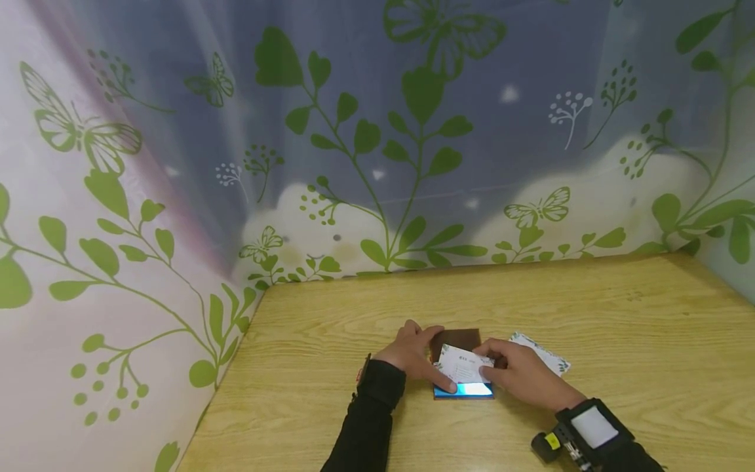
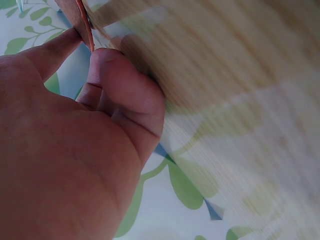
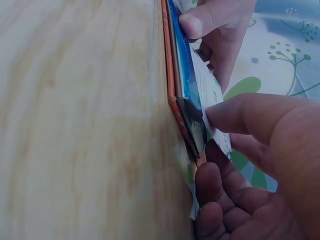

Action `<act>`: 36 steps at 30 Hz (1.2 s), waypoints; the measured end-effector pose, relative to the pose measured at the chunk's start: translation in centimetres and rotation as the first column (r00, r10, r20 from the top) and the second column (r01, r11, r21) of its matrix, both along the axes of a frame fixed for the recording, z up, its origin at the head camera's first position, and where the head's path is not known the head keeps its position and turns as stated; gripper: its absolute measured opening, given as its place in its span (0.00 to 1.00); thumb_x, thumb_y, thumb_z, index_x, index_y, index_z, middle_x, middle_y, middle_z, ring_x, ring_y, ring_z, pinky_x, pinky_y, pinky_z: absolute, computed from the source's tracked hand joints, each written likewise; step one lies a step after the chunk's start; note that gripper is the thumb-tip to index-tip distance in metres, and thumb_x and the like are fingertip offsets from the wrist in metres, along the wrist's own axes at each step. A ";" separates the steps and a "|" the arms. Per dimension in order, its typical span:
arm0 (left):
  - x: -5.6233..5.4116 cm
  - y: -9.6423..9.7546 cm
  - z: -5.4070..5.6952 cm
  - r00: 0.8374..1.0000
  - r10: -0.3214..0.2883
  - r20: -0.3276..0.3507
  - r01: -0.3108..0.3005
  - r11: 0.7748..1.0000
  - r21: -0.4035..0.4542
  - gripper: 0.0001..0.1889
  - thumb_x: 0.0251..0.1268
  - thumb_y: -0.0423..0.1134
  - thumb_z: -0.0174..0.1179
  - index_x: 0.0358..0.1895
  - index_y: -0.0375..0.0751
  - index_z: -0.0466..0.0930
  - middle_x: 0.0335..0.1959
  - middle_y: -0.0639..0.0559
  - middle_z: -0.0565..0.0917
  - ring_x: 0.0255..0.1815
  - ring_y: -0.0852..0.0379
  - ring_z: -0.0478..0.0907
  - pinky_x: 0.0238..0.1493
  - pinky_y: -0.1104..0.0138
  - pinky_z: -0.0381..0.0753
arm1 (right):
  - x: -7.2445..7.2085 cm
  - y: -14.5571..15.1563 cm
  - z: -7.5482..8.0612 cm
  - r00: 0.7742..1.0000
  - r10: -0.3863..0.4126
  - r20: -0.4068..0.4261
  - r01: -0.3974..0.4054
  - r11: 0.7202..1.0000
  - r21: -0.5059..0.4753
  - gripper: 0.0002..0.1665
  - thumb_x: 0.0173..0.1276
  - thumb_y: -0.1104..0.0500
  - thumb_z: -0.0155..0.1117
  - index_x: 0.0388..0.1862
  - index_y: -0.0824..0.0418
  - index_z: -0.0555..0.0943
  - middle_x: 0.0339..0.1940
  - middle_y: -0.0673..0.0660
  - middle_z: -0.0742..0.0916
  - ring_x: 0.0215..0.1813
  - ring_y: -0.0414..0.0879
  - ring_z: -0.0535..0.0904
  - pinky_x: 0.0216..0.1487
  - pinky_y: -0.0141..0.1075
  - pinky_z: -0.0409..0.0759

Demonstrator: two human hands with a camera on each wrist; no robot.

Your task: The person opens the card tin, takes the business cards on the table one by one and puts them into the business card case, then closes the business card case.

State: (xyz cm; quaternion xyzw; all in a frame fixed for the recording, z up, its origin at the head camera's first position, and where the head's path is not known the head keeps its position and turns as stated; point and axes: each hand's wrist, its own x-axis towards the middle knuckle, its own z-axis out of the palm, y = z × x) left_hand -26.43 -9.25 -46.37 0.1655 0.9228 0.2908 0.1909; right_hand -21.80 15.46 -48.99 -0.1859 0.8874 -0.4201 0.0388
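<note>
A small brown folding card holder (image 1: 455,339) lies opened out on the table, with a glossy blue strip (image 1: 475,390) along its near part. My left hand (image 1: 417,354) holds it from the left: the thumb presses the blue surface and a finger touches the brown flap. In the left wrist view, the left hand's (image 2: 75,130) other fingers are curled beside the brown edge (image 2: 84,22). Between thumb and fingers, my right hand (image 1: 519,368) pinches a white printed card (image 1: 463,364) with leaf corners. The right wrist view shows this card (image 3: 209,90) tilted against the blue part (image 3: 185,60).
Another white leaf-edged card (image 1: 542,353) lies right of the holder, partly behind the right hand. The wood-grain table (image 1: 330,308) meets a patterned curtain (image 1: 366,196) at its back and left. A black wrist device (image 1: 596,429) sits on the right forearm.
</note>
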 end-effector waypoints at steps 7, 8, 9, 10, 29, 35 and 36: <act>0.0 0.0 -0.1 1.000 0.007 0.007 -0.007 1.000 -0.013 0.59 0.41 0.58 0.85 0.81 0.59 0.62 0.50 0.51 0.62 0.48 0.53 0.64 0.44 0.61 0.72 | -0.2 0.2 0.1 0.997 0.070 -0.016 -0.069 0.997 0.018 0.19 0.75 0.58 0.67 0.61 0.62 0.84 0.33 0.46 0.81 0.33 0.38 0.73 0.33 0.34 0.73; -0.1 0.0 -0.1 1.000 0.006 0.009 -0.006 1.000 -0.012 0.59 0.41 0.58 0.85 0.81 0.59 0.62 0.50 0.51 0.62 0.48 0.53 0.64 0.44 0.61 0.72 | -0.2 0.3 0.1 0.996 0.082 -0.020 -0.082 0.997 0.017 0.20 0.75 0.59 0.67 0.62 0.63 0.84 0.32 0.46 0.81 0.31 0.38 0.72 0.32 0.33 0.72; -0.1 0.0 -0.1 1.000 0.004 0.011 -0.004 1.000 -0.013 0.59 0.41 0.58 0.85 0.81 0.59 0.62 0.50 0.52 0.62 0.48 0.53 0.64 0.44 0.61 0.71 | -0.3 0.3 0.1 0.995 0.094 -0.023 -0.094 0.995 0.015 0.20 0.75 0.59 0.67 0.63 0.63 0.84 0.31 0.47 0.80 0.30 0.38 0.72 0.31 0.33 0.72; -0.1 0.0 -0.1 1.000 0.003 0.012 -0.003 1.000 -0.012 0.59 0.41 0.58 0.85 0.81 0.59 0.62 0.50 0.52 0.62 0.47 0.53 0.64 0.44 0.61 0.71 | -0.3 0.3 0.1 0.994 0.105 -0.028 -0.105 0.994 0.014 0.21 0.75 0.59 0.67 0.63 0.64 0.84 0.31 0.47 0.80 0.29 0.38 0.71 0.30 0.33 0.71; -0.1 0.0 -0.3 1.000 0.009 0.010 -0.009 1.000 -0.015 0.60 0.40 0.59 0.85 0.81 0.60 0.62 0.51 0.52 0.62 0.48 0.53 0.64 0.44 0.61 0.72 | -0.2 0.4 -0.3 0.992 0.119 -0.044 -0.119 0.993 -0.006 0.13 0.75 0.58 0.68 0.55 0.59 0.86 0.46 0.50 0.83 0.38 0.37 0.74 0.37 0.34 0.75; -0.2 0.0 -0.3 1.000 0.004 0.010 -0.004 1.000 -0.013 0.60 0.40 0.59 0.85 0.82 0.59 0.61 0.51 0.52 0.62 0.48 0.53 0.64 0.43 0.61 0.72 | 0.0 0.4 -0.3 0.992 0.114 -0.049 -0.114 0.994 0.005 0.13 0.75 0.56 0.68 0.55 0.57 0.86 0.50 0.52 0.83 0.41 0.37 0.73 0.40 0.34 0.76; -0.2 0.0 -0.3 1.000 0.002 0.008 -0.002 1.000 -0.015 0.60 0.41 0.59 0.85 0.82 0.59 0.61 0.51 0.51 0.62 0.48 0.53 0.64 0.43 0.61 0.72 | 0.0 0.4 -0.2 0.992 0.114 -0.050 -0.114 0.994 0.006 0.13 0.75 0.56 0.67 0.55 0.57 0.86 0.50 0.52 0.83 0.41 0.37 0.73 0.40 0.34 0.76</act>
